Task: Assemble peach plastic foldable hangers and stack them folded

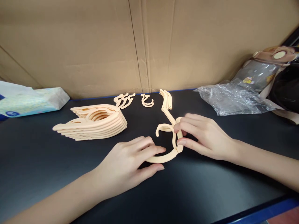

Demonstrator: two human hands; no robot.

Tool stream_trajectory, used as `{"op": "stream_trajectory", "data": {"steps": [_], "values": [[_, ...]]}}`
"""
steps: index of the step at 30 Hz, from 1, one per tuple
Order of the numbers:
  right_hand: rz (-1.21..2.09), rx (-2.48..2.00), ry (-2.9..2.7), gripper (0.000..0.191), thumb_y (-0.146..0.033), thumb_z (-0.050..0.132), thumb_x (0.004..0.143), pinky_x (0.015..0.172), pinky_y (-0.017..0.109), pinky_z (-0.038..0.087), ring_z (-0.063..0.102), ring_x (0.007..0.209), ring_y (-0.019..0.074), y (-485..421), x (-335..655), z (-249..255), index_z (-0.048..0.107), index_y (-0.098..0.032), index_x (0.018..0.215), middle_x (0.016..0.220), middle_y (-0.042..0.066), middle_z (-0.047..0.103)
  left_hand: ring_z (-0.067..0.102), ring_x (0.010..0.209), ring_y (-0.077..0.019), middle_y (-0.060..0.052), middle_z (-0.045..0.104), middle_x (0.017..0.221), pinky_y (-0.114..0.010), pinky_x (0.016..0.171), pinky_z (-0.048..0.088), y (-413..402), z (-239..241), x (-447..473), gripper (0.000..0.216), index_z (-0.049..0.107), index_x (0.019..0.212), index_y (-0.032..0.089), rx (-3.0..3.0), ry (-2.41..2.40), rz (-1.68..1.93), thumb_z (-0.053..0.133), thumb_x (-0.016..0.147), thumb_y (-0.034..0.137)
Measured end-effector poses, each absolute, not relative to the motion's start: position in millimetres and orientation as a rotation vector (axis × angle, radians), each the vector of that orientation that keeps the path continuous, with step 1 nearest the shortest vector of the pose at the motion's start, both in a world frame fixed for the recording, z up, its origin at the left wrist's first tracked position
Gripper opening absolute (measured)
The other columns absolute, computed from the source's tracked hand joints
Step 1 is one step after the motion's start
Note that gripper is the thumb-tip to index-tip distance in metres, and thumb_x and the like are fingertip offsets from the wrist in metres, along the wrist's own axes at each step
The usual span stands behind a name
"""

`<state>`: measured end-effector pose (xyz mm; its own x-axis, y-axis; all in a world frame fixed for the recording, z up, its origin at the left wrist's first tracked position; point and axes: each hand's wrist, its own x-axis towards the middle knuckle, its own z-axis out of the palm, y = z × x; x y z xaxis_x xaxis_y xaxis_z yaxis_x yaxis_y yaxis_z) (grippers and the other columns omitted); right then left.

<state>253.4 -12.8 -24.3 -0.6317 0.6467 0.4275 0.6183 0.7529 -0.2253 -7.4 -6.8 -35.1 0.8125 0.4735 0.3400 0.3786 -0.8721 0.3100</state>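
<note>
A cream plastic folding hanger (164, 158) lies on the black table in front of me, its curved hook pointing left. My left hand (130, 160) is closed around its near curved arm, thumb on the near side and fingers on the far side. With fingertips and thumb, my right hand (205, 135) grips the other side, next to the joint. Part of the hanger is hidden under both hands. A straight cream strip (169, 116) runs from behind the right fingers toward the back; I cannot tell whether it joins the hanger.
A stack of folded cream hangers (100, 130) sits at left. Loose hook pieces (127, 101), another small hook group (147, 102) and curved arm pieces (166, 99) lie near the cardboard (93, 46). A tissue pack (46, 101), clear plastic wrap (235, 99) and a bottle (257, 73) flank them.
</note>
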Motion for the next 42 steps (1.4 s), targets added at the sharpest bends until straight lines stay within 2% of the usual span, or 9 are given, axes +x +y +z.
{"op": "stream_trajectory", "data": {"steps": [4,8,13,22,24,26,29,31,42], "values": [[0.088,-1.007,-2.487,0.015,-0.029,0.055,0.094,0.067,0.027,0.035,0.046,0.069,0.0141,-9.0,255.6,-23.3,0.051,-0.019,0.084,0.073,-0.002,0.055,0.057,0.082,-0.0144,-0.002,0.062,0.099,-0.025,0.070,0.044,-6.4,-35.5,-7.3,0.022,0.059,0.118,0.020,2.825,0.588,0.567,0.053,0.097,0.022],[0.112,-1.022,-2.572,0.004,-0.017,0.054,0.086,0.069,0.028,0.035,0.044,0.069,0.0143,-7.3,256.0,-20.8,0.051,-0.019,0.086,0.074,-0.002,0.053,0.056,0.083,-0.0148,-0.003,0.063,0.099,-0.026,0.073,0.045,-6.7,-33.8,-6.8,0.021,0.061,0.116,0.019,2.825,0.578,0.597,0.051,0.098,0.020],[0.047,-1.004,-2.647,0.009,-0.012,0.048,0.083,0.069,0.029,0.035,0.043,0.069,0.0154,-7.7,257.1,-17.3,0.053,-0.019,0.085,0.077,0.000,0.054,0.056,0.081,-0.0144,-0.002,0.063,0.095,-0.026,0.074,0.044,-6.8,-32.5,-5.7,0.017,0.063,0.109,0.020,2.835,0.592,0.602,0.050,0.098,0.017],[-0.117,-0.959,-2.660,0.017,-0.016,0.042,0.095,0.067,0.030,0.036,0.046,0.071,0.0170,-3.7,264.0,-18.4,0.057,-0.017,0.087,0.076,0.003,0.055,0.056,0.084,-0.0151,-0.003,0.063,0.097,-0.027,0.076,0.045,-7.4,-32.1,-5.5,0.017,0.064,0.108,0.020,2.824,0.613,0.575,0.050,0.097,0.018],[-0.189,-0.987,-2.640,0.019,-0.020,0.041,0.097,0.068,0.032,0.037,0.047,0.072,0.0178,-1.4,266.8,-16.5,0.059,-0.016,0.092,0.078,0.004,0.057,0.057,0.092,-0.0168,-0.004,0.064,0.106,-0.029,0.081,0.046,-7.6,-32.1,-5.6,0.019,0.063,0.112,0.021,2.832,0.645,0.582,0.052,0.096,0.019],[-0.235,-1.031,-2.622,0.020,-0.023,0.041,0.099,0.070,0.033,0.039,0.050,0.074,0.0187,1.2,270.9,-14.3,0.060,-0.016,0.098,0.082,0.005,0.060,0.054,0.110,-0.0208,-0.006,0.061,0.121,-0.033,0.093,0.044,-7.3,-32.3,-5.9,0.027,0.059,0.122,0.021,2.847,0.686,0.610,0.054,0.095,0.021],[-0.235,-1.085,-2.630,0.021,-0.026,0.043,0.099,0.075,0.035,0.042,0.056,0.083,0.0207,5.5,278.2,-12.4,0.061,-0.017,0.105,0.093,0.008,0.064,0.038,0.136,-0.0266,-0.009,0.049,0.142,-0.042,0.109,0.036,-6.1,-32.6,-6.8,0.041,0.050,0.135,0.021,2.871,0.766,0.579,0.050,0.094,0.022],[-0.223,-1.097,-2.660,0.021,-0.028,0.046,0.098,0.076,0.036,0.043,0.058,0.086,0.0217,7.9,282.3,-12.7,0.061,-0.017,0.107,0.098,0.009,0.065,0.033,0.140,-0.0270,-0.010,0.043,0.148,-0.045,0.112,0.033,-5.5,-32.7,-7.8,0.045,0.045,0.139,0.022,2.857,0.806,0.505,0.047,0.095,0.021],[-0.270,-1.224,-2.600,0.022,-0.028,0.048,0.098,0.076,0.035,0.042,0.060,0.082,0.0194,11.9,281.3,-22.0,0.067,-0.018,0.104,0.092,0.005,0.066,0.052,0.119,-0.0244,-0.011,0.054,0.136,-0.041,0.099,0.043,-5.1,-31.9,-6.4,0.039,0.047,0.137,0.019,2.814,0.839,0.505,0.043,0.099,0.023]]}}
